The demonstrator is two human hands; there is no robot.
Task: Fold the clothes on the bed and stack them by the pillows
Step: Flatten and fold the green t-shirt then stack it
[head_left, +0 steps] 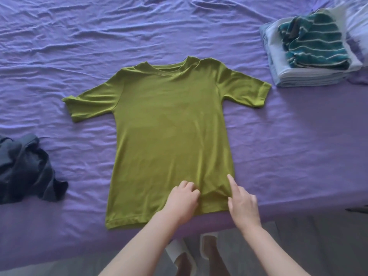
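The olive-green T-shirt (169, 124) lay spread flat, front up, on the bed's purple sheet (59, 46), collar away from me and hem at the near edge. My left hand (182, 204) rested on the cloth near the hem, fingers curled and bunching a small fold, though I could not tell whether that grip had truly closed on it. My right hand (244, 206) lay loose and open just beside it, forefinger stretched out and pressing the shirt. A crumpled dark grey garment (25, 170) sat to the left. The folded stack (310, 64), topped by a teal striped piece (314, 42), stood far right beside the pillow (356, 22). No label or writing showed.
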